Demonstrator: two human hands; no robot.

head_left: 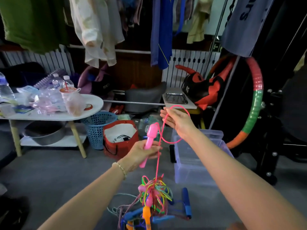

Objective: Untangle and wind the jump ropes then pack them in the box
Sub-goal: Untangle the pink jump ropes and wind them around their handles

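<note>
**A:** What takes up most of the room?

**B:** Grey floor [49,171]. A white table [93,105] stands on it at the left, with bottles and plastic bags crowded over the top as far as its rounded right end. A striped hoop [256,100] leans at the right.

**A:** And the box?

**B:** The clear box [196,165] stands on the floor right of middle, near the hoop's lower end. A red bag [121,146] and a blue basket [98,128] stand side by side on the floor, between the table's leg and the box.

**A:** Where are the ropes?

**B:** The tangle of jump ropes [154,198] is on the floor just beside the box's near left corner. It is a knot of pink, yellow, blue and orange handles and cords. One pink rope [158,163] rises taut out of it.

**A:** Who has that one?

**B:** The left hand [142,153] grips the pink handle [150,138], fingers curled round it, the handle tilted. From the handle's top the cord loops down, then up over the right hand [177,121]. That hand is held flat with straight fingers, and the cord lies draped across it rather than pinched.

**A:** Anything smaller?

**B:** A beaded bracelet [121,168] on the left wrist.
</note>
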